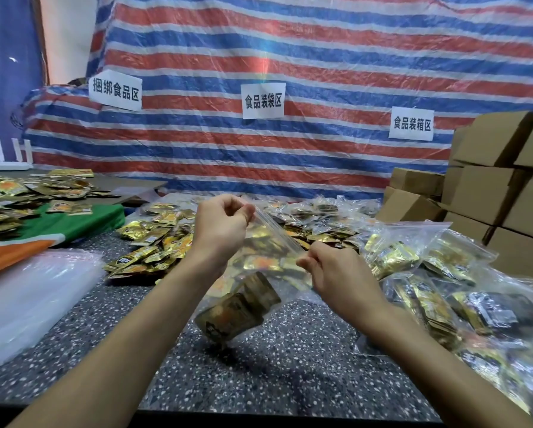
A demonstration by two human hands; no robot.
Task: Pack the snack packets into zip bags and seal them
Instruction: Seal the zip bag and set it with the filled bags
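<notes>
Two bare forearms reach up from the lower edge over a dark, speckled table (290,366). Between them they hold a clear zip bag (268,267) in the air above the tabletop.

The left hand (220,230) is the higher and farther one. Its back faces the camera, its fingers are curled, and its thumb and fingertips pinch the upper end of the bag's zip strip. The right hand (341,273) is lower and nearer, knuckles up and fingers curled, and it pinches the other end of the strip. The strip runs taut on a slant between the two hands. Whether the strip is pressed closed cannot be told.

The zip bag is thin, glossy, see-through film. In its sagging bottom lie flat gold foil snack packets (237,310) with dark and orange print, blurred.

Left of the zip bag, a heap of loose packets (154,242) of the same crinkled gold foil lies on the table. Farther left are a stack of flat, milky empty bags (27,298) and a green and orange cloth (73,223). Right of the zip bag lie filled bags (429,267), wrinkled and shiny, and beyond them stand plain brown cardboard boxes (491,196), stacked. Behind the zip bag hangs a woven tarpaulin (290,57) in red, blue and white stripes, with three white paper signs (263,101) bearing black characters.
</notes>
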